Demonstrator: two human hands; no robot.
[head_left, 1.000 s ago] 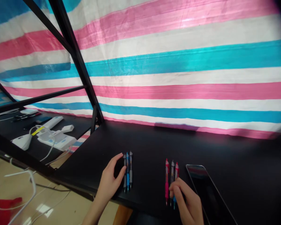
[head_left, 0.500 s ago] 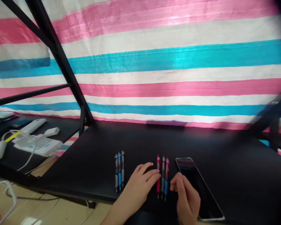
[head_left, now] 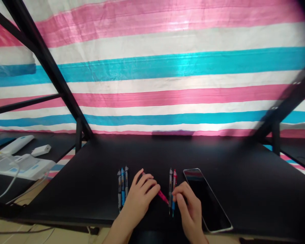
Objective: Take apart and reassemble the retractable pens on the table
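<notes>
My left hand [head_left: 141, 198] has its fingers closed over a pinkish-red pen [head_left: 163, 197], which slants down to the right from under the fingertips. To its left, three pens lie side by side: two grey ones and a blue one [head_left: 123, 187]. The curled fingers of my right hand [head_left: 189, 208] meet the middle of a red and blue pen [head_left: 174, 177] lying on the table. Just left of that pen is a grey pen [head_left: 170, 186], roughly parallel to it. The grip of the red and blue pen is partly covered by my fingertips.
A dark-screened phone [head_left: 210, 203] lies on the black table [head_left: 132, 149], right beside my right hand. Black metal posts [head_left: 53, 74] slant up at both sides, with a striped sheet [head_left: 167, 98] behind. White plugs and cables [head_left: 35, 167] lie on the surface at left.
My left hand has taken the pinkish-red pen from the right-hand group and moved it left, turning it aslant. My right hand has come left onto the red and blue pen. The view has shifted right.
</notes>
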